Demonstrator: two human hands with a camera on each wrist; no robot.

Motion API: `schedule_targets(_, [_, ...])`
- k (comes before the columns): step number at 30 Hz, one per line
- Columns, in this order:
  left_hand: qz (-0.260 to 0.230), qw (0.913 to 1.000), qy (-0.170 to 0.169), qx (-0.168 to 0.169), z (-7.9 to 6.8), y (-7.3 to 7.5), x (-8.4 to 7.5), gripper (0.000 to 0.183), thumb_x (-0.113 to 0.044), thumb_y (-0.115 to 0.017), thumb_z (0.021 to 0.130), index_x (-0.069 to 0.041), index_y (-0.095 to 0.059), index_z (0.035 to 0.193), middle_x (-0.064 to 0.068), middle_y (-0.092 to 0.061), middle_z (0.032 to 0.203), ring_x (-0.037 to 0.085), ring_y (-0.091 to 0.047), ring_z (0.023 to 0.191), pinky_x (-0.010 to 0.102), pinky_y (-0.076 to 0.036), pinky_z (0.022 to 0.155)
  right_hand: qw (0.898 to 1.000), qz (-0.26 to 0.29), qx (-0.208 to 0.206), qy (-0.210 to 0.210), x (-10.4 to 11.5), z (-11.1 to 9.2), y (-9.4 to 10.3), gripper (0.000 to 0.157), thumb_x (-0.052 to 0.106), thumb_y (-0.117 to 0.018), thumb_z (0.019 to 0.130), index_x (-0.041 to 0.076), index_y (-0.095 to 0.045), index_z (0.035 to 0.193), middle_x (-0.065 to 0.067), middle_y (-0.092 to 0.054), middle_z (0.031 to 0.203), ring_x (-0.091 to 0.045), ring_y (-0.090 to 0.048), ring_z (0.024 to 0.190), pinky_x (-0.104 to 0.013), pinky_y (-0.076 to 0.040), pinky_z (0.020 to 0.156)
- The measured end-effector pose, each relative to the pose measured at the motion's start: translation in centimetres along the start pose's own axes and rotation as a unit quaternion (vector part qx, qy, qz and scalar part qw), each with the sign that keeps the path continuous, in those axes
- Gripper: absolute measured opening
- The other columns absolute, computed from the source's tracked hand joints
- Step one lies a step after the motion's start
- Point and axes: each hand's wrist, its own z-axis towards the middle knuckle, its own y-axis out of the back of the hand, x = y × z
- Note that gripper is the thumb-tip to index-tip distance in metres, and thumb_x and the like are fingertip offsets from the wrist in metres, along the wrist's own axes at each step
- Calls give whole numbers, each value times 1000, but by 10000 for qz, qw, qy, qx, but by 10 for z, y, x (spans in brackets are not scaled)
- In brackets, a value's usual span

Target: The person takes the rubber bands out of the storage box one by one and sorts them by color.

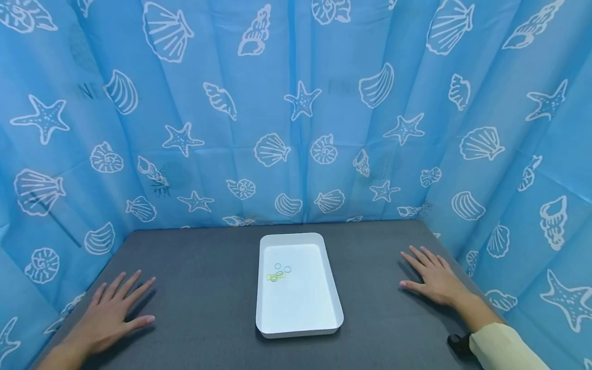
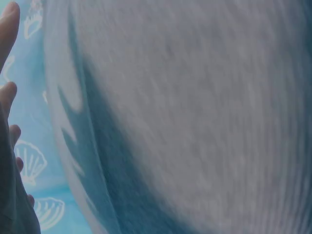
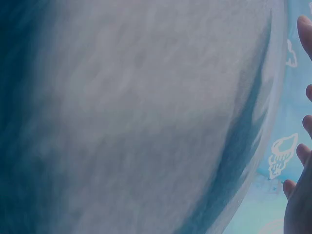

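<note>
In the head view, a white rectangular tray (image 1: 305,308) lies on the grey table between the two hands. Several small thin rings (image 1: 278,274), green and yellow, sit inside it, clustered toward its left side. My left hand (image 1: 108,318) is at the table's left, palm down, fingers spread, holding nothing. My right hand (image 1: 437,280) is over the right side of the table, fingers straight and apart, also holding nothing. Both stand well away from the tray. In the wrist views, fingers (image 2: 7,100) of the left hand and fingertips (image 3: 303,153) of the right show at the outer edges.
The grey tabletop (image 1: 199,288) reaches back to a blue curtain (image 1: 300,128) printed with white shells and starfish, which also encloses both sides. A black band (image 1: 460,345) is at the right wrist, beside a pale yellow sleeve (image 1: 504,347).
</note>
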Motion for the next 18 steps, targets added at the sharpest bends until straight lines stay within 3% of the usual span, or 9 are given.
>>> schedule_targets(8, [-56,9995,-248,-175,7,2,-17,78,-70,-43,70,-30,-26,135,14,-18,139,42,-7,124,48,20,89,9988,293,-334,187,8,7,1,76,62,-50,73,16,-35,132,-13,-26,137,-38,-18,123,-59,-13,88])
schedule_targets(13, [-386,9983,-368,-230,11,3,-28,71,-67,-46,71,-32,-32,132,10,-19,140,40,-12,124,61,0,89,9973,479,-511,199,17,13,2,72,58,-52,74,16,-37,131,-12,-29,135,-36,-23,121,-59,-17,87])
schedule_targets(16, [-496,9977,-391,-259,13,3,-37,67,-66,-46,72,-33,-36,130,7,-21,139,38,-16,123,62,-14,84,9954,569,-728,256,23,17,2,69,57,-53,75,15,-41,128,-11,-35,131,-34,-28,118,-57,-20,87])
schedule_targets(18, [-530,9973,-419,-282,14,2,-43,66,-65,-46,72,-34,-37,129,6,-23,139,37,-19,122,63,-18,82,9937,626,-883,302,27,21,2,66,56,-54,75,14,-45,125,-10,-39,128,-33,-32,116,-55,-23,87])
